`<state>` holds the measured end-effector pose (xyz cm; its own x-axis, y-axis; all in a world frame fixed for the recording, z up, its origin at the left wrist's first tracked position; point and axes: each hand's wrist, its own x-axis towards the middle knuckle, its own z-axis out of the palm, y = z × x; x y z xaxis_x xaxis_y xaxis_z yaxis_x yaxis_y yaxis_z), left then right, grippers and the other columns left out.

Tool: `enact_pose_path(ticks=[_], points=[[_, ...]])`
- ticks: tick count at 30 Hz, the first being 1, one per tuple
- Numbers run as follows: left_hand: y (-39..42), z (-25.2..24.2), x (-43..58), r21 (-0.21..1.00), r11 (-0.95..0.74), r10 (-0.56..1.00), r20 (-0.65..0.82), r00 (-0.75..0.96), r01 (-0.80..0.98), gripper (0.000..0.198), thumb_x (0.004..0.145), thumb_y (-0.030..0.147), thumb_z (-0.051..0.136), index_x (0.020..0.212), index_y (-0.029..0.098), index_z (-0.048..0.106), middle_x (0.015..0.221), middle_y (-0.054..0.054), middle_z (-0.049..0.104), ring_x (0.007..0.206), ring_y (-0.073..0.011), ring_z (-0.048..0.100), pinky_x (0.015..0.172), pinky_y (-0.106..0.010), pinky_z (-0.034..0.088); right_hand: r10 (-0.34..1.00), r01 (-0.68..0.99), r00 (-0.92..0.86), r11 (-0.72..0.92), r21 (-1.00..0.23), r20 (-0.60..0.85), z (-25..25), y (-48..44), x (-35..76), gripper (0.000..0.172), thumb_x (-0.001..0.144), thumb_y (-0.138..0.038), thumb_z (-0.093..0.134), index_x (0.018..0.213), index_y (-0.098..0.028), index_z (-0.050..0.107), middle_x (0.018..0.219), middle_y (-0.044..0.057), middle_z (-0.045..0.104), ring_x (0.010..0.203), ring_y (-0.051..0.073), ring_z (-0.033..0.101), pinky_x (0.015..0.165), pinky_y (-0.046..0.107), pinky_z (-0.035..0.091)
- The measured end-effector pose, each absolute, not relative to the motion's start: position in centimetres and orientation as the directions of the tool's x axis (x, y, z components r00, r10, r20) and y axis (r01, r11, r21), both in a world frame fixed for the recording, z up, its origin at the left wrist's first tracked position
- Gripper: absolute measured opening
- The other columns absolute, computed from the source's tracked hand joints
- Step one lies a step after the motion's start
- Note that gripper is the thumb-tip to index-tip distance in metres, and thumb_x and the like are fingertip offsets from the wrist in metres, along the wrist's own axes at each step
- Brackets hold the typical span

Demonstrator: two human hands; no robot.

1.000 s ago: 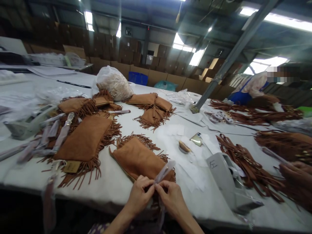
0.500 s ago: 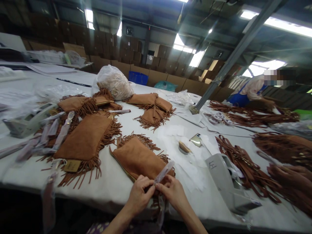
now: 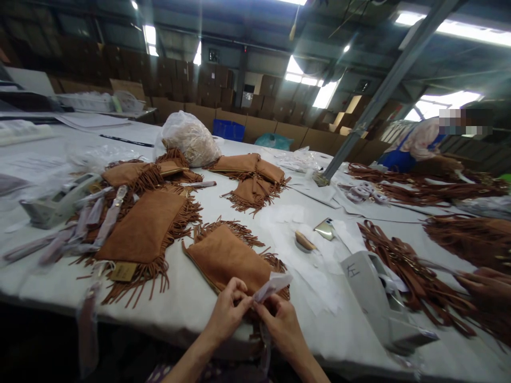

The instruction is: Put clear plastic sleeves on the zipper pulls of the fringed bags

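Observation:
A brown fringed pouch [image 3: 229, 254] lies at the table's front edge, just beyond my two hands. My left hand [image 3: 231, 306] pinches a thin translucent plastic wrap [image 3: 272, 287] at its lower part. Close against it, my right hand [image 3: 279, 319] grips the same wrap between thumb and fingers. The wrap's wide end sticks up over the pouch's right corner, and a wrapped strip hangs below the fingers. To the left sits a larger fringed pouch [image 3: 141, 226] with a tan tag [image 3: 123, 272].
A tape dispenser [image 3: 379, 298] stands at right, another [image 3: 59, 202] at left among wrapped straps. Brown straps [image 3: 407, 266] lie farther right near another person's hand [image 3: 485, 287]. A slanted metal post [image 3: 359, 127] rises behind. A phone [image 3: 324, 229] lies mid-table.
The wrap's upper end has tilted right and spread wider. Both hands stay together at the pouch's near edge. The whole view has shifted slightly.

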<state>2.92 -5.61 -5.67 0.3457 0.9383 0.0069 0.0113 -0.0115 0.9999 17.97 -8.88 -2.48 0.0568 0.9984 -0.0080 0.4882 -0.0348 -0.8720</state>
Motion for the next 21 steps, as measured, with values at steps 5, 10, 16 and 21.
enact_pose_path(ticks=[5,10,16,21], points=[[-5.2,-5.1,2.5,0.971,-0.135,0.928,0.053,0.369,0.199,0.021,0.084,0.032,0.055,0.077,0.019,0.07,0.073,-0.002,0.066,0.072,-0.0169,0.056,0.068,-0.026,0.04,0.994,0.59,-0.05,0.109,-0.8,0.099,-1.6,-8.5,18.5,0.023,0.081,-0.032,0.056,0.068,-0.016,0.065,0.059,-0.001,0.062,0.055,0.013,0.053,0.052,0.022,0.038],[-5.1,-4.4,1.6,0.948,-0.264,0.832,0.131,0.538,0.177,0.025,0.088,0.035,0.051,0.082,0.023,0.071,0.081,-0.002,0.068,0.081,-0.0186,0.054,0.076,-0.028,0.038,0.921,0.568,-0.377,0.312,-0.762,0.095,1.0,-7.1,19.8,0.013,0.079,-0.015,0.055,0.071,-0.018,0.065,0.068,-0.002,0.065,0.063,0.013,0.057,0.06,0.021,0.04],[-5.2,-4.4,1.2,0.969,-0.237,0.793,0.153,0.59,0.068,0.019,0.084,0.037,0.057,0.086,0.024,0.072,0.086,-0.001,0.069,0.084,-0.0186,0.055,0.078,-0.028,0.038,0.835,0.493,-0.547,0.269,-0.828,-0.054,2.2,-5.5,20.4,0.007,0.076,-0.017,0.063,0.075,-0.018,0.07,0.073,-0.002,0.069,0.065,0.013,0.061,0.057,0.019,0.043],[-5.9,-4.7,1.8,0.963,-0.202,0.899,0.11,0.423,0.18,0.025,0.085,0.036,0.054,0.074,0.02,0.069,0.07,-0.002,0.061,0.074,-0.0173,0.053,0.069,-0.026,0.039,0.851,0.54,-0.525,0.303,-0.785,-0.033,1.3,-3.7,21.1,0.011,0.076,-0.025,0.064,0.076,-0.02,0.073,0.068,-0.001,0.071,0.06,0.013,0.061,0.054,0.019,0.043]])
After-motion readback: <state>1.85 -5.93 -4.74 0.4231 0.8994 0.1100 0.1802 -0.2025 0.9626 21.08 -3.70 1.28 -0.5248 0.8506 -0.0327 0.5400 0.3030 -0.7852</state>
